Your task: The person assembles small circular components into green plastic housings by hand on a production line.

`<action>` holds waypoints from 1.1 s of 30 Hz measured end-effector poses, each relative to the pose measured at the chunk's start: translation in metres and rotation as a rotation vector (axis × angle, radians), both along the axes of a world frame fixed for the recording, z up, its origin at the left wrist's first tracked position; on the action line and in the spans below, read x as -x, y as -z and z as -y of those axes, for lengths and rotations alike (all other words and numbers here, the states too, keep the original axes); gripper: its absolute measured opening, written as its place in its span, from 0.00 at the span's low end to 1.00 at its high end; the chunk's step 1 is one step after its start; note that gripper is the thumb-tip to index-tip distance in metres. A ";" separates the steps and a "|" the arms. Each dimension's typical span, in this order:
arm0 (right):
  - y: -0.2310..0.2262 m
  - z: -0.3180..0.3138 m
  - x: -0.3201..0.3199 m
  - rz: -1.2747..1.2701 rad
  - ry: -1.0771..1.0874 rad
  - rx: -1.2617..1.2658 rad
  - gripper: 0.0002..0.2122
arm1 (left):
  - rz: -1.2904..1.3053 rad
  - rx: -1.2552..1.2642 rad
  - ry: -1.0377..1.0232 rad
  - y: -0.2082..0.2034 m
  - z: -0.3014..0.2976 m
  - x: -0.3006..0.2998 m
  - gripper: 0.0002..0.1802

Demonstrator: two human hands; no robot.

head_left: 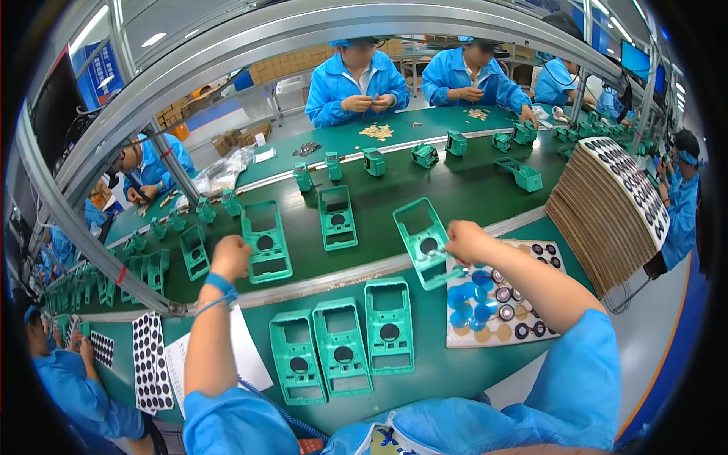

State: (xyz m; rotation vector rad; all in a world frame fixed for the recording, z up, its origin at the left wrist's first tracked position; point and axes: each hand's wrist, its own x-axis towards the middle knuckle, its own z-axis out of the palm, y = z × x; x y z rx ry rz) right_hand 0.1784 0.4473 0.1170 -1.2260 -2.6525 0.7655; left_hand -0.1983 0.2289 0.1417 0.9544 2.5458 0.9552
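Observation:
My right hand (465, 241) is closed on the right edge of a green plastic housing (413, 221), which is tilted over the near rail of the conveyor. This housing has a large rectangular opening and a black round disc in its middle. My left hand (230, 257), a blue band at its wrist, has its fingers closed at the left edge of another such housing (281, 236) over the belt. Three more green housings (389, 357) lie side by side on the green table before me, each with a black disc.
The conveyor belt (371, 205) carries further housings and small green parts. Right of me, a board (485, 338) holds round lenses and blue film discs beside a tall stack of cardboard sheets (591, 205). Paper (241, 350) and dotted sheets (149, 371) lie left. Co-workers (356, 83) sit across.

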 end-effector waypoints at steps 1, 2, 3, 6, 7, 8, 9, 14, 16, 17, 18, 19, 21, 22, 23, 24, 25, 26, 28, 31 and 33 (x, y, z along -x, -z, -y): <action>-0.010 0.024 -0.008 0.001 0.038 0.077 0.07 | -0.136 -0.024 0.031 -0.011 0.029 -0.006 0.08; -0.016 0.045 -0.011 0.002 0.073 0.151 0.07 | -0.275 -0.049 0.060 -0.019 0.063 -0.011 0.09; -0.007 0.054 -0.018 -0.002 0.064 0.186 0.06 | -0.344 -0.115 0.086 -0.024 0.089 -0.023 0.08; 0.014 0.083 -0.039 -0.006 0.015 0.312 0.09 | -0.288 -0.240 0.082 -0.044 0.155 -0.086 0.06; 0.018 0.090 -0.042 -0.022 0.015 0.366 0.10 | -0.147 -0.288 0.066 -0.052 0.168 -0.114 0.03; 0.024 0.097 -0.045 -0.037 0.014 0.426 0.10 | -0.003 -0.328 0.050 -0.056 0.181 -0.138 0.01; 0.033 0.103 -0.047 -0.053 0.006 0.472 0.10 | 0.080 -0.320 0.046 -0.056 0.196 -0.153 0.01; 0.036 0.126 -0.045 0.027 -0.081 0.519 0.15 | 0.425 -0.385 0.010 -0.020 0.236 -0.199 0.07; 0.024 0.109 -0.043 0.059 -0.171 0.313 0.15 | 0.552 -0.427 0.044 -0.017 0.239 -0.213 0.10; 0.014 0.100 -0.037 0.089 -0.261 0.111 0.15 | 0.515 -0.517 0.044 -0.007 0.244 -0.214 0.10; -0.002 0.095 -0.027 0.021 -0.170 0.083 0.14 | 0.474 -0.605 0.040 0.005 0.248 -0.213 0.11; -0.001 0.080 -0.016 -0.069 -0.182 -0.027 0.14 | 0.466 -0.607 0.014 0.007 0.249 -0.214 0.11; 0.001 0.047 0.018 -0.202 -0.205 -0.093 0.12 | 0.310 -0.652 -0.037 0.009 0.248 -0.215 0.11; 0.005 0.033 0.042 -0.189 -0.233 -0.129 0.13 | 0.303 -0.655 -0.059 0.017 0.247 -0.211 0.11; 0.009 0.023 0.067 -0.180 -0.266 -0.166 0.14 | 0.240 -0.707 -0.139 0.026 0.246 -0.207 0.11; 0.019 0.015 0.097 -0.185 -0.297 -0.161 0.14 | 0.174 -0.756 -0.222 0.035 0.247 -0.203 0.11; 0.031 0.008 0.127 -0.124 -0.208 -0.170 0.15 | 0.117 -0.770 -0.256 0.044 0.247 -0.201 0.11; 0.039 0.005 0.156 -0.067 -0.127 -0.179 0.17 | 0.074 -0.744 -0.276 0.056 0.253 -0.198 0.11; 0.050 -0.001 0.191 -0.120 -0.044 -0.082 0.19 | -0.019 -0.675 -0.353 0.060 0.255 -0.205 0.11; 0.076 -0.039 0.224 -0.206 0.085 0.084 0.16 | -0.103 -0.617 -0.417 0.053 0.251 -0.211 0.13; 0.074 -0.042 0.229 -0.173 0.041 0.263 0.15 | -0.234 -0.516 -0.428 0.058 0.255 -0.205 0.13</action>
